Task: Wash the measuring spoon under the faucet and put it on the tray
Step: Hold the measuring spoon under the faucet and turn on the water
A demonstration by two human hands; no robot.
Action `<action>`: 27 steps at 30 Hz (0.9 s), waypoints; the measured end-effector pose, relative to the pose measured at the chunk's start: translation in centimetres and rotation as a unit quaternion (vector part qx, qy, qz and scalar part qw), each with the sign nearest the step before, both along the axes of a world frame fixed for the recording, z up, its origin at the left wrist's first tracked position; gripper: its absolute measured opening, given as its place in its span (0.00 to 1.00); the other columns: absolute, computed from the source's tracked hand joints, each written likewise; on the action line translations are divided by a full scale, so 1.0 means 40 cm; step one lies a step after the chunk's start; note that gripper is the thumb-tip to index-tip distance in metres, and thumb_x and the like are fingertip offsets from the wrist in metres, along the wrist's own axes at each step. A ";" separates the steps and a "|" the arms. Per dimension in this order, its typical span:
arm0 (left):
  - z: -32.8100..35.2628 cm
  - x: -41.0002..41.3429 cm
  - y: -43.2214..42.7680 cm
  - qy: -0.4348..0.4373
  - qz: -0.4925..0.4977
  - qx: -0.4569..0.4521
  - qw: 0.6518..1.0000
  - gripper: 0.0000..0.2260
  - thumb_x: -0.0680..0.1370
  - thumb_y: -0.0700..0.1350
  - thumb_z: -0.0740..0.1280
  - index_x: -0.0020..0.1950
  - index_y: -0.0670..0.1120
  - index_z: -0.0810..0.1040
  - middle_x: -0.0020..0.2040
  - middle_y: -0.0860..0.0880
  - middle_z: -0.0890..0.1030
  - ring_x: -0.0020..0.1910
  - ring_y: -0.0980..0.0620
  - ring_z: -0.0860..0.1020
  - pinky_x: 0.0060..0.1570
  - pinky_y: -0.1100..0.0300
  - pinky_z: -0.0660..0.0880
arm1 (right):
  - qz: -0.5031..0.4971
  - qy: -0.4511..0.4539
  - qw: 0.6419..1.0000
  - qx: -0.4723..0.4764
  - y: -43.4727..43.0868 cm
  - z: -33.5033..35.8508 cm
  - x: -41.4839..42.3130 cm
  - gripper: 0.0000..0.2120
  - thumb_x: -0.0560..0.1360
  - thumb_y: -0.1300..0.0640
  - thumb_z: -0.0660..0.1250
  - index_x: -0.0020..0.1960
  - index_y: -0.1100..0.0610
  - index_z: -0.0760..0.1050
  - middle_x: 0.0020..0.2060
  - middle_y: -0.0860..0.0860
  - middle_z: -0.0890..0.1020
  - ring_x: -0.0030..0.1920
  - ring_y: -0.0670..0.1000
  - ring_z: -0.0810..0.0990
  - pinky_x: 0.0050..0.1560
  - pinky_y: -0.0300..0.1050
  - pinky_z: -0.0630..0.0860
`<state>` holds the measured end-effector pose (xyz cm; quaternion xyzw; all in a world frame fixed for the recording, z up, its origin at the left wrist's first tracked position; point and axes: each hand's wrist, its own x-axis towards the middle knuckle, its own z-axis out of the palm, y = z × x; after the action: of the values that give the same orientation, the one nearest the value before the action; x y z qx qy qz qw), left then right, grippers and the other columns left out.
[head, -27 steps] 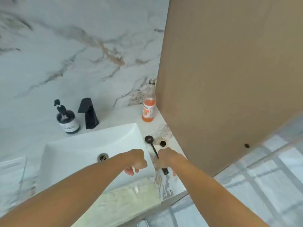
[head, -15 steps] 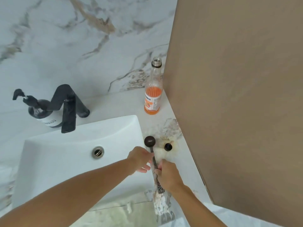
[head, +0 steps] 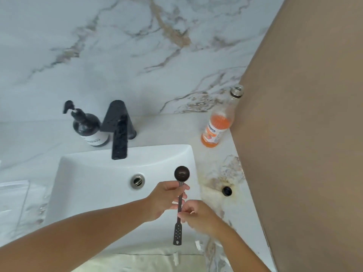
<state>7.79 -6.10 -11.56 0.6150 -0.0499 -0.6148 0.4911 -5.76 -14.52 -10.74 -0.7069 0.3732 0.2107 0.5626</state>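
The measuring spoon (head: 179,205) is dark metal with a round bowl at the far end, a slim stem and a perforated flat tail; it hangs over the white sink (head: 92,181), both hands' fingers clamped on it: left hand (head: 167,199) below the bowl, right hand (head: 198,216) mid-stem.

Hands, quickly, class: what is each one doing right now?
Left hand: closed on the spoon near its bowl.
Right hand: closed on the spoon's handle.

Home bathroom, white sink (head: 82,193), black faucet (head: 119,132), soap pump btl (head: 88,128), marble wall (head: 117,55)
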 end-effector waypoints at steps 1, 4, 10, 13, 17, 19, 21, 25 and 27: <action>0.005 0.014 0.016 0.007 0.015 -0.008 1.000 0.07 0.80 0.43 0.67 0.50 0.42 0.83 0.39 0.46 0.79 0.38 0.47 0.77 0.44 0.56 0.79 | 0.021 -0.006 1.000 0.002 -0.012 0.024 0.027 0.07 0.75 0.56 0.66 0.38 0.53 0.76 0.31 0.44 0.80 0.27 0.44 0.71 0.24 0.33 0.65; 0.012 0.072 0.078 0.006 0.068 -0.005 0.998 0.07 0.80 0.44 0.67 0.48 0.44 0.83 0.39 0.47 0.79 0.38 0.48 0.76 0.41 0.58 0.78 | 0.000 -0.049 0.998 -0.042 -0.044 0.106 0.161 0.09 0.75 0.57 0.66 0.38 0.57 0.79 0.26 0.46 0.78 0.24 0.45 0.69 0.22 0.33 0.62; -0.019 0.193 0.221 -0.001 0.153 0.011 0.988 0.06 0.80 0.43 0.67 0.50 0.42 0.80 0.39 0.46 0.78 0.36 0.48 0.75 0.44 0.54 0.79 | -0.186 -0.193 0.954 0.133 0.023 0.244 0.467 0.07 0.76 0.58 0.67 0.50 0.61 0.78 0.44 0.56 0.85 0.28 0.51 0.77 0.25 0.41 0.71; -0.039 0.216 0.262 0.004 0.185 0.016 0.983 0.06 0.81 0.41 0.66 0.51 0.40 0.79 0.40 0.44 0.79 0.34 0.48 0.76 0.42 0.56 0.79 | -0.217 -0.165 0.925 0.265 0.071 0.276 0.547 0.13 0.78 0.59 0.66 0.60 0.64 0.75 0.53 0.60 0.83 0.34 0.55 0.83 0.29 0.43 0.77; -0.043 0.239 0.276 0.018 0.227 0.010 0.974 0.05 0.81 0.39 0.65 0.51 0.37 0.79 0.41 0.41 0.79 0.31 0.48 0.73 0.36 0.58 0.76 | -0.228 -0.165 0.908 0.311 0.089 0.310 0.607 0.18 0.78 0.59 0.64 0.65 0.66 0.74 0.53 0.59 0.83 0.39 0.52 0.82 0.31 0.39 0.76; -0.039 0.253 0.276 0.019 0.237 0.022 0.971 0.06 0.81 0.39 0.65 0.50 0.38 0.79 0.39 0.42 0.80 0.30 0.49 0.71 0.34 0.59 0.74 | -0.242 -0.179 0.899 0.318 0.079 0.332 0.629 0.20 0.77 0.60 0.65 0.66 0.67 0.73 0.55 0.61 0.83 0.37 0.51 0.82 0.31 0.38 0.75; -0.038 0.267 0.273 0.034 0.244 0.043 0.968 0.09 0.81 0.42 0.64 0.46 0.39 0.80 0.36 0.43 0.80 0.29 0.50 0.70 0.31 0.59 0.71 | -0.240 -0.190 0.894 0.327 0.070 0.348 0.639 0.21 0.74 0.57 0.68 0.63 0.68 0.74 0.55 0.63 0.84 0.38 0.54 0.85 0.31 0.40 0.77; -0.041 0.290 0.254 0.041 0.252 0.104 0.961 0.23 0.79 0.57 0.65 0.30 0.44 0.75 0.26 0.47 0.75 0.24 0.50 0.66 0.27 0.61 0.66 | -0.228 -0.202 0.889 0.342 0.065 0.305 0.598 0.15 0.74 0.53 0.67 0.56 0.62 0.77 0.53 0.56 0.86 0.44 0.55 0.86 0.35 0.43 0.79; -0.045 0.298 0.244 0.030 0.256 0.120 0.959 0.22 0.78 0.58 0.65 0.31 0.45 0.72 0.24 0.48 0.73 0.21 0.51 0.64 0.26 0.61 0.63 | -0.292 -0.199 0.875 0.332 0.074 0.234 0.541 0.10 0.76 0.55 0.66 0.53 0.58 0.80 0.53 0.55 0.86 0.40 0.53 0.85 0.36 0.43 0.78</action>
<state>19.70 3.65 -13.36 0.6430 0.1983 -0.4879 0.5560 15.86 -11.54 -1.38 -0.3646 0.3511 0.0035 0.8625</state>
